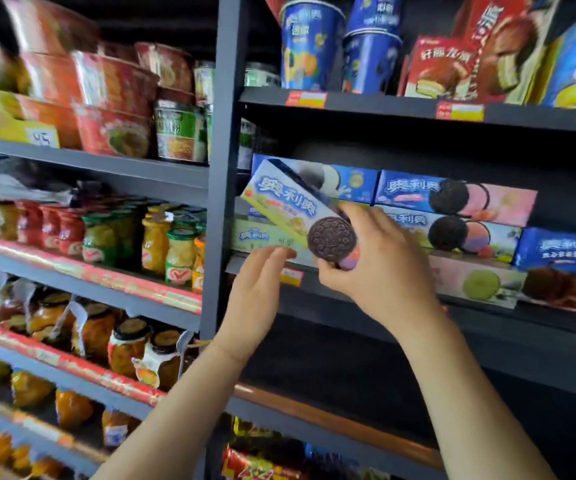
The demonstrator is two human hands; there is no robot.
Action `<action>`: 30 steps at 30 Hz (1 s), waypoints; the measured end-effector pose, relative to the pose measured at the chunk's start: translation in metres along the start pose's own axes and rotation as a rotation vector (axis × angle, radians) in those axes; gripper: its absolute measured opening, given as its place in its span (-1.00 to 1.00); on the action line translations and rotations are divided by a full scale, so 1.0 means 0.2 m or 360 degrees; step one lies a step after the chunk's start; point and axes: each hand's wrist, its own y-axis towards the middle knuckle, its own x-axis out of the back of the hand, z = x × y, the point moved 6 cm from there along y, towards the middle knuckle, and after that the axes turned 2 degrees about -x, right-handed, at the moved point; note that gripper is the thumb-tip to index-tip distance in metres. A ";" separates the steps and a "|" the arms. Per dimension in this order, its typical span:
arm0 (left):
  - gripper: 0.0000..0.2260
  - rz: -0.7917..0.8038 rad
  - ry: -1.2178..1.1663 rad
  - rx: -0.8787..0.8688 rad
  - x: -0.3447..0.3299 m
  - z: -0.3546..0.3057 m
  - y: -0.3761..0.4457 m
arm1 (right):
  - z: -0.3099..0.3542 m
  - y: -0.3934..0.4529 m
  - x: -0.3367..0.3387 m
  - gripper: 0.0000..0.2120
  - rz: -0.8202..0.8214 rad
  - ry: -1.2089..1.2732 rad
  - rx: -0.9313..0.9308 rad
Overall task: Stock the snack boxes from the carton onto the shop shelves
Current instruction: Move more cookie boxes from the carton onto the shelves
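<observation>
held box (286,206) — pale yellow-blue, dark cookie print | shelf (366,105) — dark grey, seemingly

Bright even light, dark shelf recesses, motion blur at left, wide-angle bending toward the edges

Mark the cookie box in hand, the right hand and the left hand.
cookie box (290,206), head view, on its printed front face.
right hand (380,258), head view, on its back.
left hand (258,289), head view, on its back.
</observation>
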 end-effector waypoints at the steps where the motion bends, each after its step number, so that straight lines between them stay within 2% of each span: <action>1: -0.76 -0.0031 0.0334 -0.0220 0.03 0.01 0.01 | 0.00 0.05 0.01 -0.36 -0.0025 -0.0108 0.0025; 3: -0.77 0.0026 0.0826 -0.0533 0.03 0.07 0.02 | 0.01 0.15 0.00 -0.38 0.0043 -0.0314 0.0052; 4: -0.76 0.0064 0.0948 -0.0593 0.03 0.10 0.01 | 0.01 0.19 -0.03 -0.39 0.0102 -0.0398 0.0070; 9: -0.81 0.0052 0.1103 -0.0673 0.02 0.13 0.01 | 0.00 0.37 -0.18 -0.42 0.0344 -0.0508 0.0226; 12: -0.74 0.0047 0.1169 -0.0671 0.01 0.13 0.02 | -0.03 0.40 -0.29 -0.41 0.0539 -0.0454 0.0216; 19: -0.62 0.0019 0.1240 -0.0666 0.01 0.12 0.05 | -0.06 0.39 -0.34 -0.48 0.0451 -0.0352 0.0134; 28: -0.65 0.0009 0.1252 -0.0659 0.01 0.13 0.05 | -0.06 0.35 -0.36 -0.45 0.0334 -0.0320 0.0181; 30: -0.66 0.0039 0.1230 -0.0675 0.01 0.13 0.04 | -0.03 0.32 -0.36 -0.44 0.0236 -0.0248 0.0208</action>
